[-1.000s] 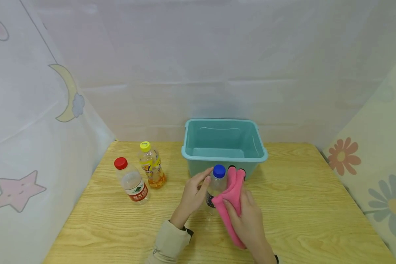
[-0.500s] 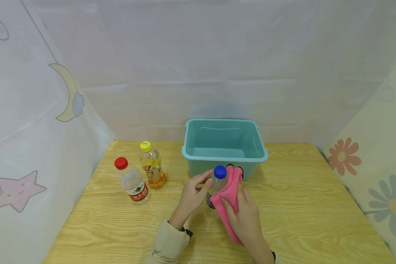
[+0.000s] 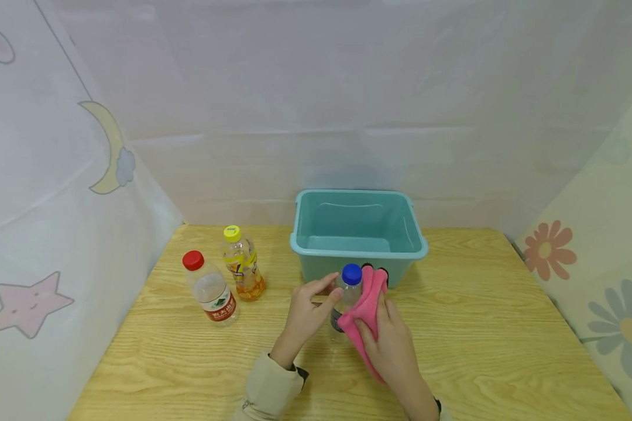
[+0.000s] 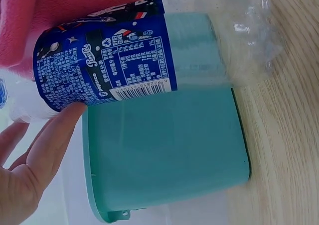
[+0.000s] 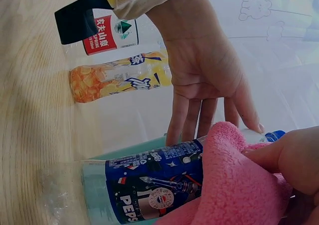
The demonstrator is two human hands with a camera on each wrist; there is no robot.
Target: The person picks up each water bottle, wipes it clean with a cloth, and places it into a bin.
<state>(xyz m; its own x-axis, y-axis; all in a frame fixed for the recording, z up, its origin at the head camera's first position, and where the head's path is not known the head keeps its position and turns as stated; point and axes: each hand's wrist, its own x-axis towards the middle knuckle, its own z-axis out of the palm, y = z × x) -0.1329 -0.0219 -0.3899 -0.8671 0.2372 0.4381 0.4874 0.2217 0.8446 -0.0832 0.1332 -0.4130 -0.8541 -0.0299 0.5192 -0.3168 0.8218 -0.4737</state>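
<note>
the blue-capped bottle [image 3: 351, 297] stands upright, its long axis vertical, between the two hands and just in front of the bin [image 3: 358, 254] at the back edge of the tabletop [image 3: 484, 327]. the left hand [image 3: 305, 310] is nearer, thumb and fingers holding the bottle's upper part; the right hand [image 3: 395, 348] grips the pink cloth [image 3: 367, 307], which lies against the bottle's right side. counted: three bottles, one cloth, one bin. the red-capped bottle [image 3: 213, 292] and yellow-capped bottle [image 3: 243, 269] stand near the left edge.

Upright clear blue-capped bottle [image 4: 139, 51], pink cloth [image 5: 244, 190] against its side.
</note>
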